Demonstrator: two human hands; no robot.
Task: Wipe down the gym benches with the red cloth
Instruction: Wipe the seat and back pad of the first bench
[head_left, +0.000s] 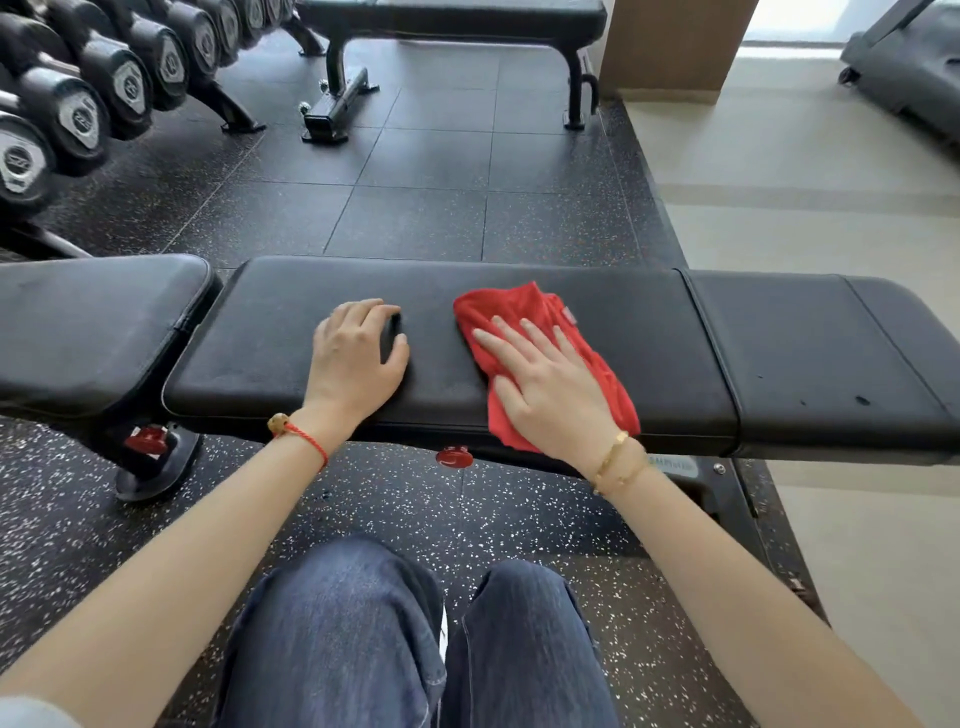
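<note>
A long black gym bench with smooth, faintly creased padded vinyl (597, 291) runs across the view, its rounded cushions divided by narrow seams. On its middle cushion lies a crumpled red cloth of soft, slightly fuzzy fabric (514, 309), bunched into an uneven oblong that reaches from mid-pad down over the near edge. The right hand (545, 384) lies flat on top of the cloth, fingers spread and straight, pressing it to the pad rather than gripping it; thin gold bangles (618, 460) circle that wrist. The left hand (353, 358) rests palm-down on bare vinyl just beside the cloth, not touching it, fingers loosely curled and holding nothing; a braided red cord bracelet (306, 439) sits on its wrist. Below are blue denim legs (405, 639) over speckled black rubber floor tiles (415, 197). A second flat black bench on a tubular metal frame (452, 15) stands farther off, near a rack of black hexagonal dumbbells (78, 109).
</note>
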